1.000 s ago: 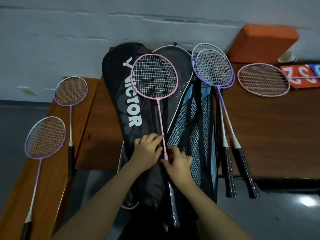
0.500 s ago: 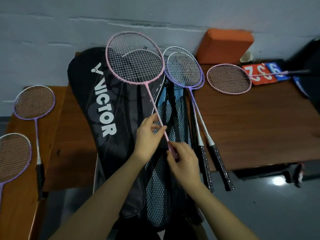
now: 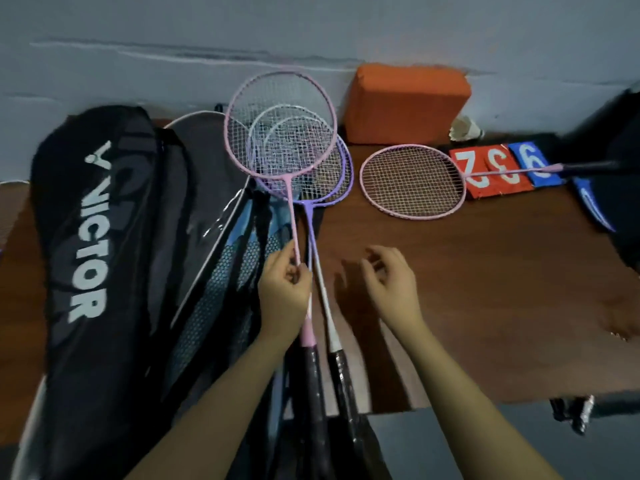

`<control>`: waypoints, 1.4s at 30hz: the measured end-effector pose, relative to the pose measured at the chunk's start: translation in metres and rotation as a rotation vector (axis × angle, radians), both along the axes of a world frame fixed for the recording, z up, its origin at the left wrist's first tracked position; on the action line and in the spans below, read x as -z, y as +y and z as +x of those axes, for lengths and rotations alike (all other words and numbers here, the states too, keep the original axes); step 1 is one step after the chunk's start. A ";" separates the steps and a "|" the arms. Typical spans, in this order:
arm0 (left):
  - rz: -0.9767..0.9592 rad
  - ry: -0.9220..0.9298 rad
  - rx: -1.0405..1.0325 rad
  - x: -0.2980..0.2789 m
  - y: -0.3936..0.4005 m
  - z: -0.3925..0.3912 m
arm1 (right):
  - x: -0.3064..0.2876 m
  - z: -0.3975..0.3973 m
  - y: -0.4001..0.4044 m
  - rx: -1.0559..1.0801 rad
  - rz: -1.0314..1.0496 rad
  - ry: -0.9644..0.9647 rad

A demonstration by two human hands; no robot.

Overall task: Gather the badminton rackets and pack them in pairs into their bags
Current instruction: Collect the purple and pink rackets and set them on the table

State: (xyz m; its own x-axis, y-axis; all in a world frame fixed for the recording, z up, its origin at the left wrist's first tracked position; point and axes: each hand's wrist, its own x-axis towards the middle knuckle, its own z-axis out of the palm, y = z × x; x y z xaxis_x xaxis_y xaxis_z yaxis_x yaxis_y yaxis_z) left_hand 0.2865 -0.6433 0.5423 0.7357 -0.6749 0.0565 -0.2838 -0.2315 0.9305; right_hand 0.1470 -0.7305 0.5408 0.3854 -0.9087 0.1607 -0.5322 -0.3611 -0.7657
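A pink racket (image 3: 281,133) overlaps purple rackets (image 3: 325,168) at twelve o'clock. Another pink racket (image 3: 412,181) lies flat at two. The black VICTOR bag (image 3: 93,237), possibly unzipped, sprawls at nine.

The second pink racket (image 3: 412,181) on the table has its grip end lost under a dark bag (image 3: 623,188) that the right edge cuts off, w/ the handle too blurred to read. The purple rackets (image 3: 332,174) lie stacked under the pink racket (image 3: 280,126), so their heads overlap & the count can't be told for sure. The black Victor bag (image 3: 97,237) runs off the bottom edge, and the right hand (image 3: 388,282) is motion-blurred at the fingers.
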 end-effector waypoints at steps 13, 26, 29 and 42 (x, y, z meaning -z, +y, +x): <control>0.260 -0.221 -0.027 0.043 -0.054 -0.043 | 0.058 -0.052 -0.150 -0.047 -0.035 0.652; 0.514 -0.608 0.217 0.038 -0.039 -0.035 | 0.054 -0.052 -0.055 -0.240 -0.093 0.485; 0.488 -0.649 0.278 0.034 -0.046 -0.049 | 0.047 -0.053 -0.059 -0.268 -0.027 0.435; 0.681 -0.664 0.492 0.048 -0.109 -0.122 | 0.043 -0.084 -0.180 -0.105 0.041 0.672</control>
State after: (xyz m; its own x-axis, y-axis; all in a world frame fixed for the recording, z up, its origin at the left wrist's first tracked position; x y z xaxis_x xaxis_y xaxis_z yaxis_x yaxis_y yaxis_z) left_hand 0.1650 -0.7526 0.4940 0.3344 -0.9296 -0.1549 -0.8897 -0.3656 0.2735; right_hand 0.0631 -0.9109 0.4979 0.4762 -0.8610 -0.1784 -0.8607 -0.4148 -0.2952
